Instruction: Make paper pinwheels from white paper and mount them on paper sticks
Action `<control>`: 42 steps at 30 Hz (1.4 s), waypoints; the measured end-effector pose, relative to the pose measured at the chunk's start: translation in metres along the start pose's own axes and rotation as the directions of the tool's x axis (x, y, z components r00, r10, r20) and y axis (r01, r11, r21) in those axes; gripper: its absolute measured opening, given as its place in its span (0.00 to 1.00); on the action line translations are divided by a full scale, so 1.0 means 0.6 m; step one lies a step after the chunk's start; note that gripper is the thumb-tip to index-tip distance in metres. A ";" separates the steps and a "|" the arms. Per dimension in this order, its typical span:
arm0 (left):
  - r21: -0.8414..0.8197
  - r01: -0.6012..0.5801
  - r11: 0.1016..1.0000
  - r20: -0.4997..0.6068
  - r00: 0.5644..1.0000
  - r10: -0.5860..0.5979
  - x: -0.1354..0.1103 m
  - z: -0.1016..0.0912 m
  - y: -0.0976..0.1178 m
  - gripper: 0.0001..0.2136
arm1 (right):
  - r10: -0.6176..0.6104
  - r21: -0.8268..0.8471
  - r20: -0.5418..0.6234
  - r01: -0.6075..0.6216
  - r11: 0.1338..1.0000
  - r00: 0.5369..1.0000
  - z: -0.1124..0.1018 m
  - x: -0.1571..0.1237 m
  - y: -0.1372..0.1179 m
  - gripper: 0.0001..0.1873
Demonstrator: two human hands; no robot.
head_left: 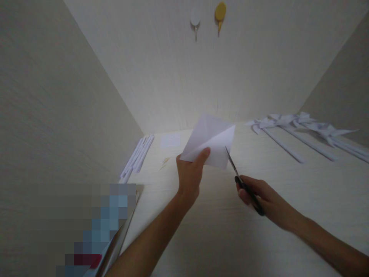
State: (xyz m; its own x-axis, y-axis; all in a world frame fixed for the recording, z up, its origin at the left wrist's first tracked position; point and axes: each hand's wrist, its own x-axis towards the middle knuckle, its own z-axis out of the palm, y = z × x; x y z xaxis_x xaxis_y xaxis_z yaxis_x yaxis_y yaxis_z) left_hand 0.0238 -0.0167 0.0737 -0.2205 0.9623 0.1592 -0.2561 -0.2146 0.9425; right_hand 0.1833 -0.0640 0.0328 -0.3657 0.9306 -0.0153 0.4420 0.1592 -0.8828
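A creased white square of paper (220, 136) is held up over the table, pinched along its lower left side by my left hand (190, 173), thumb on top. My right hand (255, 192) is closed round the black handles of a pair of scissors (248, 194). The metal blades point up and left, with their tip at the paper's lower right part. Whether the blades have cut into the sheet I cannot tell.
Paper pinwheels on white sticks (302, 127) lie at the right. Rolled white paper sticks (137, 156) are bundled at the left, near a small paper sheet (170, 140) and thin yellowish pins (165, 163). A white hook (195, 17) and a yellow hook (220, 12) are on the wall.
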 end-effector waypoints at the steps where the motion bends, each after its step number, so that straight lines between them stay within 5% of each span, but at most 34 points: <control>1: -0.001 -0.013 1.000 -0.007 1.000 0.013 0.000 0.000 0.001 0.10 | -0.004 0.006 0.015 0.004 1.000 1.000 0.001 0.000 -0.001 0.17; 21: -0.089 0.023 0.996 -0.048 0.998 -0.028 -0.003 0.008 0.016 0.11 | -0.021 0.081 0.107 0.012 0.997 0.994 0.006 -0.004 -0.010 0.17; 33: -0.159 0.006 0.987 -0.053 0.998 -0.014 0.002 0.004 0.024 0.19 | 0.012 0.088 -0.053 -0.008 0.996 0.999 0.005 0.002 0.007 0.22; 42: -0.149 0.004 0.989 -0.040 0.999 -0.010 0.001 0.006 0.022 0.17 | -0.041 0.071 0.063 0.036 0.997 0.997 0.006 -0.003 -0.009 0.21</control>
State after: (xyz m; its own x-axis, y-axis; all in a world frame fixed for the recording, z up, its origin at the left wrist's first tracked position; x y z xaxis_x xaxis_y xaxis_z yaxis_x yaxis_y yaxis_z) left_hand 0.0236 -0.0186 0.0872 -0.2553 0.9570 0.1375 -0.3947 -0.2330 0.8888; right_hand 0.1788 -0.0679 0.0362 -0.4345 0.9006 -0.0088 0.3690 0.1691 -0.9139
